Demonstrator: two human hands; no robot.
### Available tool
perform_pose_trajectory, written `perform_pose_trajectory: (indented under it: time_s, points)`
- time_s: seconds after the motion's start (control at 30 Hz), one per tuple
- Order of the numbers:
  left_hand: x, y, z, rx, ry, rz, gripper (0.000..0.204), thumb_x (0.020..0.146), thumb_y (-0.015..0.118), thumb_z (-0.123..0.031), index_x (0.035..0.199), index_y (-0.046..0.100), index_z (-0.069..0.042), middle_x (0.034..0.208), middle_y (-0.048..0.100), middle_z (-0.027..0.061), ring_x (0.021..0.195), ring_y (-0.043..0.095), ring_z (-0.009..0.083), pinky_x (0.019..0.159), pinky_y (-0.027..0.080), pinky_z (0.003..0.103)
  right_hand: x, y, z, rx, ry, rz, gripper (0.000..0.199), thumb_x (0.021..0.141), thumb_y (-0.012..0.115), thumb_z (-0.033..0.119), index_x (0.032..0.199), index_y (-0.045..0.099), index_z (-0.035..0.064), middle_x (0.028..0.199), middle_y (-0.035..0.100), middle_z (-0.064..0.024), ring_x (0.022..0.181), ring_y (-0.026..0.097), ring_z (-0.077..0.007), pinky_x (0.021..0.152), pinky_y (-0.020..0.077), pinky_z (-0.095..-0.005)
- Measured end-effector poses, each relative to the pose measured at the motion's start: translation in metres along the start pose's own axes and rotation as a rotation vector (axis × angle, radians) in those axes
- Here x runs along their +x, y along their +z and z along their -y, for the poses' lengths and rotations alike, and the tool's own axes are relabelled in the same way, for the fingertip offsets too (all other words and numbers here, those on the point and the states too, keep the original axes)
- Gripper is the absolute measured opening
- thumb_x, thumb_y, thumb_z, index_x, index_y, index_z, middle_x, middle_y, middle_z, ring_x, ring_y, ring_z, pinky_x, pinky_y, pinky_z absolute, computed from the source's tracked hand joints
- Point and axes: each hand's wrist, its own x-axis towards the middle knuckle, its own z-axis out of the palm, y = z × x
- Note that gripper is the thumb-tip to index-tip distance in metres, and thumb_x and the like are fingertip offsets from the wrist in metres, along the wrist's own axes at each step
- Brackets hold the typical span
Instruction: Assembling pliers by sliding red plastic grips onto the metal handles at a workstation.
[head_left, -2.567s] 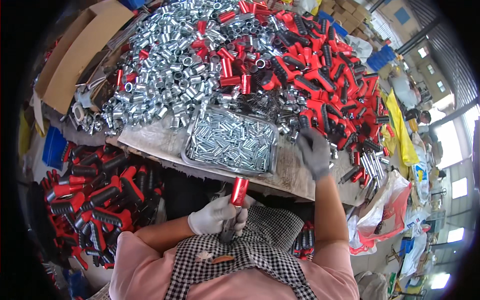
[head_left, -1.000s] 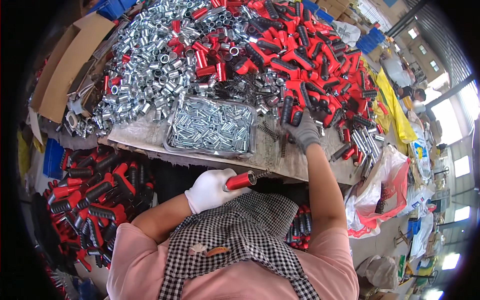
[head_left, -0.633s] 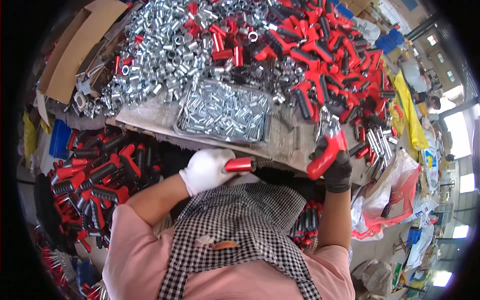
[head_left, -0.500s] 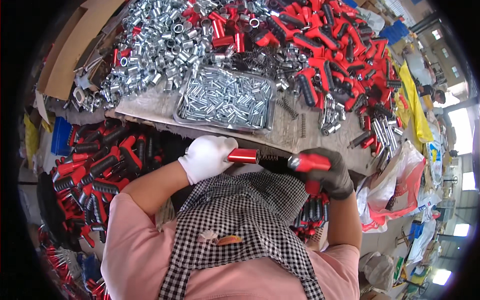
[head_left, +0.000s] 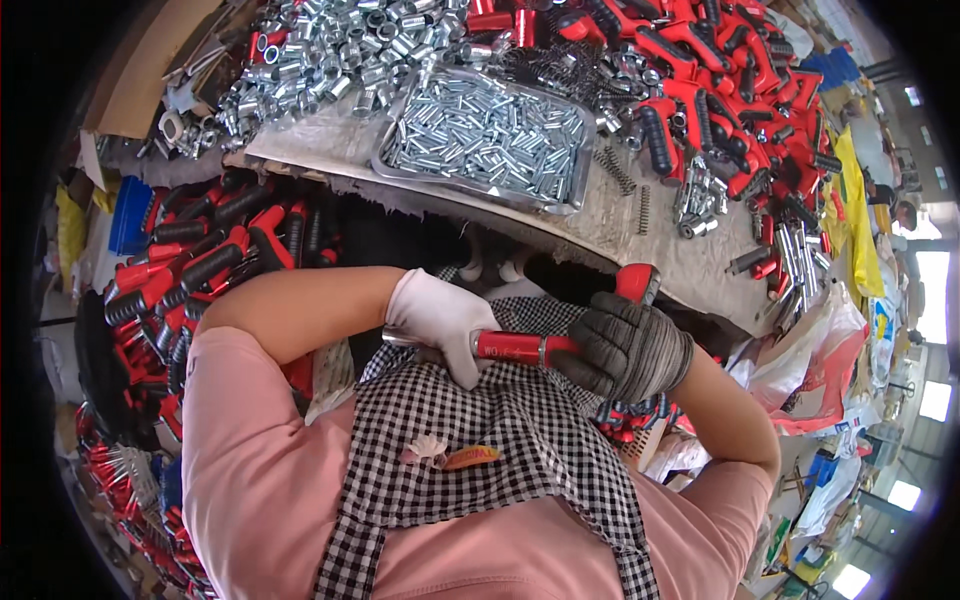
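The left hand (head_left: 440,318), in a white glove, is closed round the metal end of a red shaft (head_left: 512,347) that lies level across the person's front, just above the checked apron (head_left: 480,440). Its long axis runs left to right, from one hand straight to the other. The right hand (head_left: 625,350), in a dark knit glove, is wrapped tight over the shaft's other end and also grips a red handle (head_left: 636,283) that sticks up from the fist toward the table (head_left: 620,215). Both hands are at the piece, meeting close to the body, below the table edge.

Whether shaft and handle are already joined inside the right fist is hidden; it looks so, but the glove covers the joint. The left palm hides the metal tip too.

On the table beyond sit a tray (head_left: 385,160) of small silver pins, loose springs (head_left: 612,168), and a heap of red handles (head_left: 740,100).
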Motion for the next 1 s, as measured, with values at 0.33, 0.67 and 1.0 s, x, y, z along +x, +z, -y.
perform_pose_trajectory:
  time_s: [0.33, 0.67, 1.0]
  points:
    - [-0.007, 0.011, -0.017, 0.788, -0.155, -0.558, 0.021, 0.077, 0.062, -0.027, 0.078, 0.066, -0.006, 0.073, 0.066, 0.0168, 0.074, 0.066, 0.0380, 0.067, 0.052, 0.045, -0.004, 0.026, 0.028, 0.256, 0.586, -0.003, 0.063, 0.056, 0.081, 0.015, 0.116, 0.064, 0.0087, 0.089, 0.063, -0.0096, 0.069, 0.063, -0.0292, 0.061, 0.0522, -0.0391]
    - [-0.015, 0.002, -0.017, 0.620, 0.012, -0.336, 0.022, 0.073, 0.067, -0.024, 0.077, 0.064, -0.003, 0.069, 0.065, 0.0171, 0.070, 0.064, 0.0376, 0.063, 0.050, 0.043, 0.003, 0.012, 0.010, 0.345, 0.444, 0.049, 0.060, 0.059, 0.080, 0.011, 0.117, 0.064, 0.0067, 0.083, 0.064, -0.0111, 0.064, 0.063, -0.0304, 0.056, 0.0509, -0.0391]
    - [-0.008, -0.005, -0.004, 0.982, 0.095, -0.928, 0.021, 0.076, 0.065, -0.028, 0.072, 0.060, -0.008, 0.063, 0.062, 0.0151, 0.063, 0.063, 0.0365, 0.056, 0.048, 0.048, -0.006, 0.013, 0.028, 1.423, 1.502, -0.146, 0.054, 0.075, 0.071, 0.004, 0.127, 0.058, 0.0007, 0.094, 0.066, -0.0054, 0.084, 0.065, -0.0142, 0.074, 0.0541, -0.0291]
